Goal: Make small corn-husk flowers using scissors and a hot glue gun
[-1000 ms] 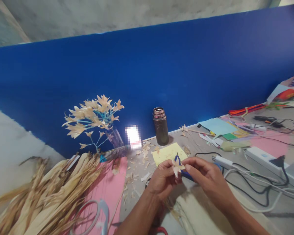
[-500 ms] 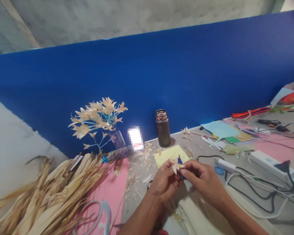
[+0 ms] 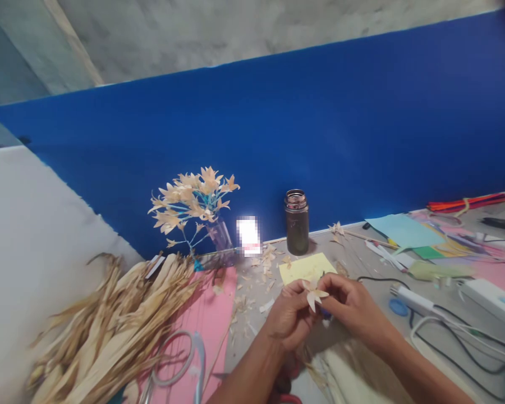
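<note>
A small pale flower (image 3: 314, 294), seemingly made of dried corn husk, is between my two hands. My left hand (image 3: 292, 314) is closed, pinching its left side with thumb and forefinger. My right hand (image 3: 347, 300) is closed too, its thumb and fingertips at the flower's right petals. Just below the hands a bit of a blue object (image 3: 326, 313) shows; most of it is hidden, so its kind is unclear. A yellow paper (image 3: 297, 270) with small scraps lies behind my hands.
Husk flowers (image 3: 193, 196) stand in a clear vase (image 3: 219, 233) beside a dark bottle (image 3: 297, 227). Dried corn husks (image 3: 130, 325) and scissors (image 3: 197, 359) lie left on pink paper (image 3: 212, 336). Cables and a white power strip (image 3: 494, 300) lie right. A blue partition (image 3: 252, 134) runs behind.
The view has swung left, so everything sits further right. The blue object's tip, which stood up behind the flower, no longer shows there. Both hands still hold the flower, its petals tilted more downward.
</note>
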Demonstrator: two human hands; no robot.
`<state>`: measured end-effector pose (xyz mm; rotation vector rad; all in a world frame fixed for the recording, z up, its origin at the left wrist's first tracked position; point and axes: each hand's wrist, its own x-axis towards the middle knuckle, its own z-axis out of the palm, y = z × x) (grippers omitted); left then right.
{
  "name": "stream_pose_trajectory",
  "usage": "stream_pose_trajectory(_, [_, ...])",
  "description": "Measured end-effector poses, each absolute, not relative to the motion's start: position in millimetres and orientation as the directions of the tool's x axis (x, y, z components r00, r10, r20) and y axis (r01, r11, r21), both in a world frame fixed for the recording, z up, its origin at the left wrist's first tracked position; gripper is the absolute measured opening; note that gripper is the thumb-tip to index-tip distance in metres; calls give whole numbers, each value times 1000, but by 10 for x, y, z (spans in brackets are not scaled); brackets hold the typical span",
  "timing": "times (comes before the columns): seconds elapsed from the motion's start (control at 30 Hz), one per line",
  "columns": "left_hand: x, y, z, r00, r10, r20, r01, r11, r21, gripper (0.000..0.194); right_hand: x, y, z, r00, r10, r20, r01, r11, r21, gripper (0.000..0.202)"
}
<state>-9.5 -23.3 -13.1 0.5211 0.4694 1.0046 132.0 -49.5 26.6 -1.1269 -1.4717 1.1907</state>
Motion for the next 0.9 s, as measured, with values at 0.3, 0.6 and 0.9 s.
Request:
stream_pose_trajectory(0.3, [-335, -462, -132, 349, 892, -289, -692, 453, 562, 24, 1082, -392, 69, -327, 945, -23, -100, -59, -993, 30])
stream_pose_trajectory(0.6, [-394, -447, -236, 293, 887, -356, -661, 457, 595, 27, 1000, -444, -67, -264, 959, -103, -146, -145, -979, 31])
stream_pose_trajectory(0.9, [-400, -429, -280, 282, 893, -351, -616, 450, 647, 31, 1016, -434, -170, -256, 959, -122, -122, -158, -980, 28])
